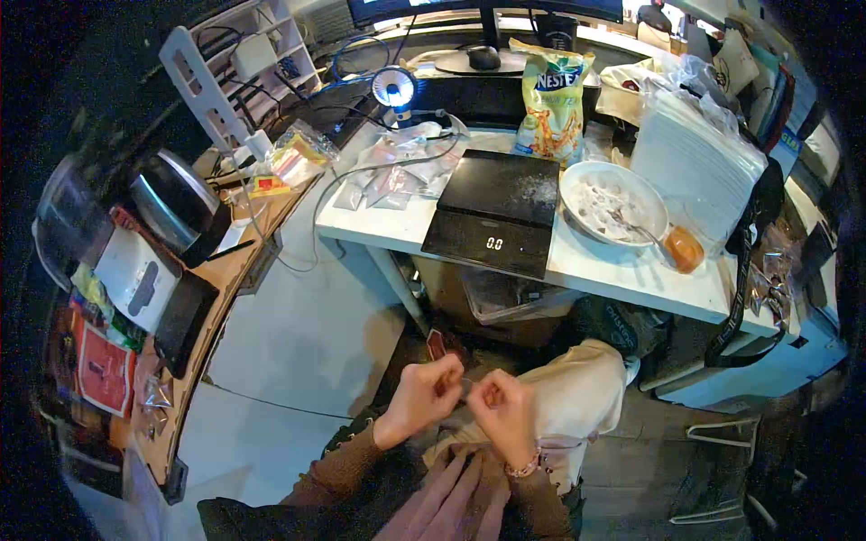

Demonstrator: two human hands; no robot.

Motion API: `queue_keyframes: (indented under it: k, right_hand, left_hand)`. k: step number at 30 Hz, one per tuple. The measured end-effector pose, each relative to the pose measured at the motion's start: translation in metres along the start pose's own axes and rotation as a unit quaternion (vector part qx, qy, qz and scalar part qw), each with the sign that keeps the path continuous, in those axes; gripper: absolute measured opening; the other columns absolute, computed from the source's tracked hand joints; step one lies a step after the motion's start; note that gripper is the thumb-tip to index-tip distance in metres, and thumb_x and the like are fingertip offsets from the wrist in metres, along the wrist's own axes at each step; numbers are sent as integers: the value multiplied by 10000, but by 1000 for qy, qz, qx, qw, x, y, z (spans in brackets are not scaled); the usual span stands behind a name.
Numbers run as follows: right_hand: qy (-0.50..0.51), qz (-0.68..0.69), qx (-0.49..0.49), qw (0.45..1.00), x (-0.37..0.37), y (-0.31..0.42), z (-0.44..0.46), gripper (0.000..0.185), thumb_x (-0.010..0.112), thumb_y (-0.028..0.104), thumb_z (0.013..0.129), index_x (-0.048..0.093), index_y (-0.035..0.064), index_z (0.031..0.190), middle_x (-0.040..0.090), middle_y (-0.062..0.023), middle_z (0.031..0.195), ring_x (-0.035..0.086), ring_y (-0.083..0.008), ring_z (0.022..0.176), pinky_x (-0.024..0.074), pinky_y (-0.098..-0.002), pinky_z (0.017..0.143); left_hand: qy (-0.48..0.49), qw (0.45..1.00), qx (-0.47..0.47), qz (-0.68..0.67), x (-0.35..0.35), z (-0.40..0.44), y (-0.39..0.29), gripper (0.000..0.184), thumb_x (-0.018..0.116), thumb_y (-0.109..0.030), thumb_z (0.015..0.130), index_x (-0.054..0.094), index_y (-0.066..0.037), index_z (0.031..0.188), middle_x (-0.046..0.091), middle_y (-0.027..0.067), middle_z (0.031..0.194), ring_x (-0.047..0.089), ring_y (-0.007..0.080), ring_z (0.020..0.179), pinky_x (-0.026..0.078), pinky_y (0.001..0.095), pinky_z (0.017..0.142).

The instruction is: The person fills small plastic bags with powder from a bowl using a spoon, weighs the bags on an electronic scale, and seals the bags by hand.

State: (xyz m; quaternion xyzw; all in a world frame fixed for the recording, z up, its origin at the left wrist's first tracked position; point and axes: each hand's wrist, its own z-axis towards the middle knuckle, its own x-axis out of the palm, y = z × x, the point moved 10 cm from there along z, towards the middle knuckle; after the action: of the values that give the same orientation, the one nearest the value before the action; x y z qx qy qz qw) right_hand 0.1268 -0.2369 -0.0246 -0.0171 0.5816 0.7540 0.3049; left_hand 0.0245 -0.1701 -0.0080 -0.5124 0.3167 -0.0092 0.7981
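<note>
Above my lap, my left hand [426, 397] and my right hand [503, 417] are held close together, fingertips pinched. Between them shows a faint, pale trace of something thin; what it is I cannot make out. A beaded bracelet [523, 466] circles my right wrist. On the white table [388, 231] beyond my hands lies a black digital scale [492, 203] reading 0.0, with white powder scattered on its top right. Beside it stands a white bowl [573, 216] of pale contents with dark bits. A spoon [636, 230] with an orange handle end leans out over the rim.
Small clear bags [397, 176] lie left of the scale, near a lit mini fan [394, 90]. A Nestea pouch [553, 104] stands behind it. At right is a plastic-wrapped white stack [699, 162]. A kettle [176, 203] stands on the left-hand wooden desk [230, 270].
</note>
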Motion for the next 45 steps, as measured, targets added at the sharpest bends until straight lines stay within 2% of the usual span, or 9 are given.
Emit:
queue_keyframes:
  k: [6, 23, 30, 31, 33, 35, 38, 42, 45]
  right_hand:
    - [9, 48, -168, 985, -2, 46, -7, 177, 623, 62, 697, 550, 53, 857, 592, -102, 788, 581, -258, 650, 462, -344, 567]
    - [-96, 7, -162, 982, -2, 31, -30, 236, 642, 31, 688, 587, 46, 916, 601, -113, 769, 575, -269, 611, 449, -316, 514]
    - [281, -186, 32, 941, 48, -17, -28, 407, 582, 21, 714, 506, -2, 1113, 598, -164, 928, 592, -291, 713, 467, -365, 587]
    - [280, -187, 36, 941, 44, -19, -26, 407, 582, 21, 714, 506, -2, 1113, 598, -164, 928, 592, -291, 713, 467, -365, 587]
    - [190, 120, 65, 972, 23, -13, -12, 413, 560, 16, 731, 486, -8, 1136, 588, -157, 919, 584, -222, 662, 443, -315, 544]
    - [134, 273, 78, 949, 6, -12, -2, 415, 548, 14, 739, 476, -12, 1147, 583, -153, 915, 580, -188, 637, 430, -290, 522]
    - [275, 326, 108, 898, 16, 3, -2, 488, 528, 38, 750, 414, 1, 1223, 565, -161, 965, 575, -170, 694, 434, -273, 572]
    - [341, 130, -103, 925, 5, 30, 4, 485, 584, 159, 765, 424, -8, 1191, 562, -197, 951, 582, -302, 729, 466, -355, 607]
    - [437, 59, -105, 891, 8, 26, -2, 492, 606, 154, 772, 427, -10, 1199, 562, -169, 951, 568, -268, 774, 448, -325, 650]
  left_hand:
    - [-1, 996, -18, 83, -2, 9, 10, 140, 560, -51, 667, 428, -15, 645, 403, 144, 505, 413, 308, 437, 344, 320, 428]
    - [93, 991, -74, 57, 7, 14, 19, 124, 550, -121, 647, 464, -42, 603, 456, 109, 483, 510, 273, 472, 384, 334, 461]
    - [173, 970, -103, 135, 15, 11, 7, 181, 593, -190, 656, 504, -37, 694, 519, 89, 564, 552, 244, 549, 400, 326, 517]
    - [133, 983, 14, 125, 10, 18, -17, 205, 612, -200, 668, 510, -43, 752, 538, 87, 647, 546, 242, 602, 400, 325, 560]
    - [49, 962, 248, 99, -5, 14, -64, 274, 652, -220, 691, 522, -56, 868, 576, 83, 814, 534, 237, 707, 400, 323, 646]
    - [106, 961, 234, 103, 7, 13, -56, 333, 663, -240, 692, 510, -59, 927, 562, 96, 870, 528, 244, 769, 394, 326, 684]
    - [214, 949, 204, 107, 27, 11, -45, 457, 684, -278, 694, 485, -65, 1044, 535, 120, 983, 516, 257, 893, 383, 332, 759]
    - [387, 894, 141, 179, 53, 15, -31, 465, 686, -265, 700, 496, -62, 1072, 543, 134, 995, 520, 276, 920, 393, 339, 766]
    - [427, 872, 238, 8, 58, 6, -62, 349, 659, -242, 739, 486, -15, 940, 557, 141, 793, 576, 269, 729, 423, 326, 613]
